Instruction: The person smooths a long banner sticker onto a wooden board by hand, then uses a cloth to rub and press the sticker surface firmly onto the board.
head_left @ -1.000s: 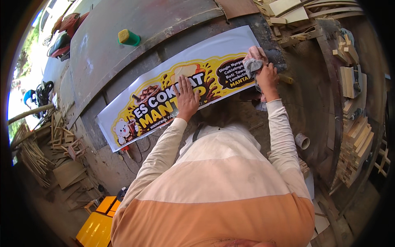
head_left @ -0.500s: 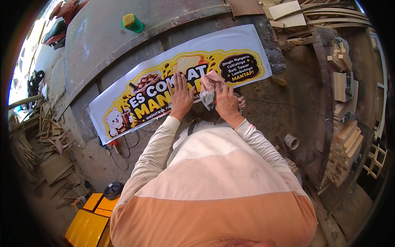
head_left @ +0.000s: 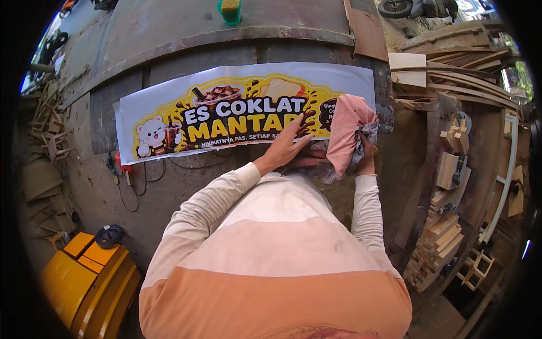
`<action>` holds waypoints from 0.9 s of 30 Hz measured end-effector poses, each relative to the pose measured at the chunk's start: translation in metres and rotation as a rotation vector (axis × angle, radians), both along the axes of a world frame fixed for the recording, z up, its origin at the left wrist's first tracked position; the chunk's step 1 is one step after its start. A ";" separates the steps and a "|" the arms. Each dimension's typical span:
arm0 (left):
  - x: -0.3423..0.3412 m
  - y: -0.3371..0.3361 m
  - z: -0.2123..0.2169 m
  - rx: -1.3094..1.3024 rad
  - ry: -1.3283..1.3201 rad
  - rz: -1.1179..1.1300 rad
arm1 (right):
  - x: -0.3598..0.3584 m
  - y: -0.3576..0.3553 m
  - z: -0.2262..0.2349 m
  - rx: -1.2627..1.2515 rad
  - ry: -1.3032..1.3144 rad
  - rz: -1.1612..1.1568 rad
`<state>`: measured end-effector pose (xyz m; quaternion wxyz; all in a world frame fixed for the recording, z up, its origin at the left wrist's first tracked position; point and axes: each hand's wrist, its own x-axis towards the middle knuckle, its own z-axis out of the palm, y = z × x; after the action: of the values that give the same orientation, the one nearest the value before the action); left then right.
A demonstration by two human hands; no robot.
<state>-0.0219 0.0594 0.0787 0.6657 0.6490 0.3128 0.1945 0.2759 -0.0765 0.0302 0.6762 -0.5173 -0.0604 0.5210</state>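
Across the dark work surface lies a long printed banner [head_left: 186,127], white-edged, with yellow, brown and black artwork that includes a bear and a drink. My left hand [head_left: 284,148] is at the banner's near edge, right of its middle, fingers spread and holding nothing. At the banner's right end, my right hand [head_left: 367,155] grips a pink rag [head_left: 349,133]. The rag is bunched up and covers part of the dark printed patch there. Most of my right fingers are hidden behind its folds. Some greyish, crumpled material hangs below the rag.
A green container [head_left: 230,14] with a yellow sponge-like block stands beyond the banner. Stacked wood pieces [head_left: 440,243] are on the right, and long boards [head_left: 463,73] lie at the far right. Orange-yellow panels [head_left: 68,282] sit at the lower left. A cable trails below the banner.
My right hand has carried the rag right, to the banner's right end. My left hand has shifted from the banner's middle to its near edge. The view has turned somewhat.
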 end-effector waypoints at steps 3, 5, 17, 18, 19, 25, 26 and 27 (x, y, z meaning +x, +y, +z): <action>0.031 -0.003 0.021 -0.224 0.102 -0.162 | -0.022 -0.013 -0.027 -0.009 -0.398 0.083; 0.038 -0.011 0.006 -0.053 0.002 -0.046 | -0.057 0.007 0.001 0.039 -0.082 -0.002; 0.045 -0.036 -0.024 -0.115 0.090 -0.249 | -0.071 0.009 0.013 -0.081 -0.549 -0.017; 0.046 -0.042 -0.043 -0.177 0.068 -0.283 | -0.061 0.014 0.011 -0.161 -0.670 -0.004; 0.049 -0.048 -0.056 -0.245 0.045 -0.335 | -0.041 0.012 -0.005 -0.206 -0.897 -0.001; 0.031 -0.063 -0.065 -0.503 0.179 -0.675 | 0.078 0.034 -0.059 -0.313 -1.668 0.099; 0.023 -0.065 -0.067 -0.449 0.197 -0.689 | 0.098 0.031 -0.074 -0.392 -1.686 0.104; 0.013 -0.065 -0.071 -0.394 0.215 -0.692 | 0.108 0.030 -0.084 -0.461 -1.700 0.115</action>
<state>-0.0089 -0.0059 0.0079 0.7668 0.5927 0.1751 -0.1733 0.3835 -0.0468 -0.0541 0.2538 -0.8496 -0.4623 -0.0078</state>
